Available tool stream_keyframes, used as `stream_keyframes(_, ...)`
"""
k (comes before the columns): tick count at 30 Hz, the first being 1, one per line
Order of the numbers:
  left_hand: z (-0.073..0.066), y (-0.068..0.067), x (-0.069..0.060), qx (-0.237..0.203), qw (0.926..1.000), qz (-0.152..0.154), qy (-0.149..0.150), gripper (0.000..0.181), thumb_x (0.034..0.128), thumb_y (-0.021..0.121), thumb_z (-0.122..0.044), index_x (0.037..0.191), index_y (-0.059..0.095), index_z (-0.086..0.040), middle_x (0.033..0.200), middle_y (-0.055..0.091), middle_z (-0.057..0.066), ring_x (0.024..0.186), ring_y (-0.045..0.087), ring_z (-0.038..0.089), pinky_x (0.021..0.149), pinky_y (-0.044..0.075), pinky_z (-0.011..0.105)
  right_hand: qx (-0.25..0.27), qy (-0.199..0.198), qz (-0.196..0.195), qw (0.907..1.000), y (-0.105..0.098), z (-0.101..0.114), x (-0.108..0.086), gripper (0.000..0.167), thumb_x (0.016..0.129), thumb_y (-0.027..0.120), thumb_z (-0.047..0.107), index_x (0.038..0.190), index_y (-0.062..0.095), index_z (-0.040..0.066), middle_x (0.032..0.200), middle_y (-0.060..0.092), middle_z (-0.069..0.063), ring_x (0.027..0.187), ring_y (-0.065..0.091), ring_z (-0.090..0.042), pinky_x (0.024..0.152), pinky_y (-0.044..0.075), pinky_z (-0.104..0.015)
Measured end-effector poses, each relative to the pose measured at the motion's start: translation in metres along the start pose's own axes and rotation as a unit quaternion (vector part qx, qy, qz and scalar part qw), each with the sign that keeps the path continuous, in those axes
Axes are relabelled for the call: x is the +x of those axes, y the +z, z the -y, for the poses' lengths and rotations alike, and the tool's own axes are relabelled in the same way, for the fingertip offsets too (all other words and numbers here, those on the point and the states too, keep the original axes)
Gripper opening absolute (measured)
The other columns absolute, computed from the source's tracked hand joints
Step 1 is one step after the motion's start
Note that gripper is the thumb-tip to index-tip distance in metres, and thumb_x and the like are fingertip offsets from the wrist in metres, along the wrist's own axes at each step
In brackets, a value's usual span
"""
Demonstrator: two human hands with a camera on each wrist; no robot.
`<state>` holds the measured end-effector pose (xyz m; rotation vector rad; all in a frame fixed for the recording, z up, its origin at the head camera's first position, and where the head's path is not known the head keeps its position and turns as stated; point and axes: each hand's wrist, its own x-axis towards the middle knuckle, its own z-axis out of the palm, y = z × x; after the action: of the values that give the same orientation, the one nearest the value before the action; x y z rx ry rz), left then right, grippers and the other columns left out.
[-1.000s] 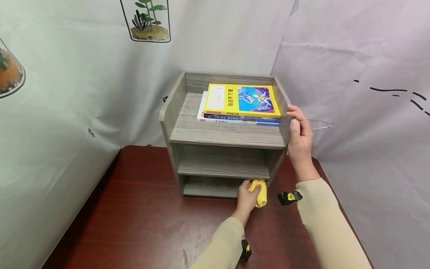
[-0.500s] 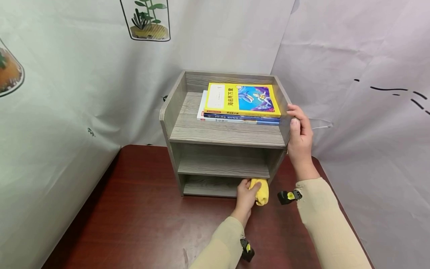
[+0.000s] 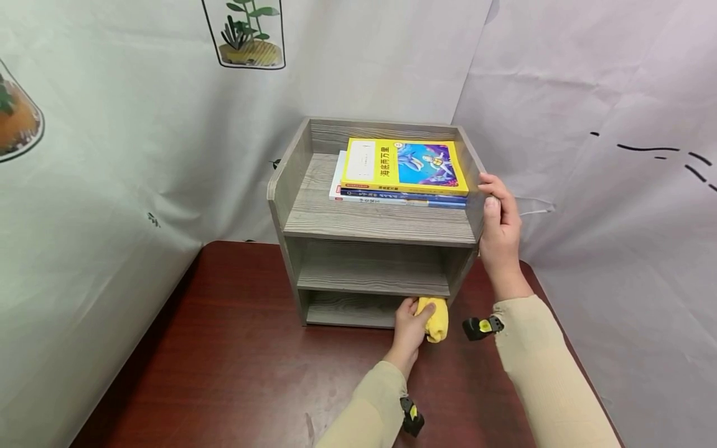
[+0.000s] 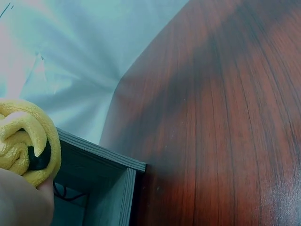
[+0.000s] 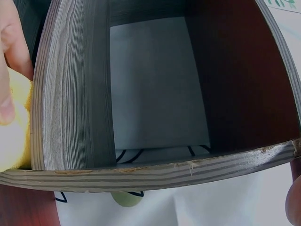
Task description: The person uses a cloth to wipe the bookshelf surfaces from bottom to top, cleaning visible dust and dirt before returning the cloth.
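A small grey wood-grain shelf unit stands at the back of the table. My left hand pinches a folded yellow cloth at the right end of its lowest opening. The left wrist view shows the rolled folds of the cloth, with something dark tucked inside. In the right wrist view, cloth and fingers lie against the edge of the middle board. My right hand grips the unit's right side panel near the top; some of its fingers are hidden.
A stack of books, yellow cover uppermost, lies on the top board. The dark red table spreads in front and to the left. White fabric walls with printed plants close in around the back and sides.
My left hand has turned slightly, and the yellow cloth has shifted a little up and right. In the last half second both hands stay almost still. The right hand keeps its place.
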<state>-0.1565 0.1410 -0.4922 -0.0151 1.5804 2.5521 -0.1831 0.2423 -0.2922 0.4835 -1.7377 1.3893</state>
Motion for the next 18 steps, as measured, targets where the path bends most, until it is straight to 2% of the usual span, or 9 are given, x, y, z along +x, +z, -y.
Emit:
stream_keyframes(10, -0.0014, 0.0018, -0.0035, 0.069, 0.9973, 0.003, 0.025, 0.023, 0.0825, 0.065, -0.001, 0.103, 0.064, 0.008, 0.088, 0.067, 0.012, 0.072, 0.062, 0.014, 0.063, 0.053, 0.029, -0.004, -0.003, -0.003, 1.0000, -0.0012, 0.0012, 0.0002, 0.025, 0.093, 0.039, 0.002, 0.109, 0.049, -0.015, 0.127, 0.051, -0.018, 0.128, 0.036, -0.031, 0.108, 0.024, -0.035)
stream_keyframes(18, 0.0001, -0.0036, -0.0057, 0.126, 0.9908, 0.001, 0.049, 0.032, 0.0823, 0.066, -0.003, 0.112, 0.062, 0.009, 0.096, 0.065, 0.016, 0.078, 0.063, 0.018, 0.064, 0.054, 0.029, -0.004, 0.002, 0.007, 1.0000, -0.0014, 0.0024, 0.0002, 0.025, 0.093, 0.039, 0.002, 0.109, 0.049, -0.014, 0.128, 0.050, -0.019, 0.128, 0.036, -0.028, 0.108, 0.025, -0.035)
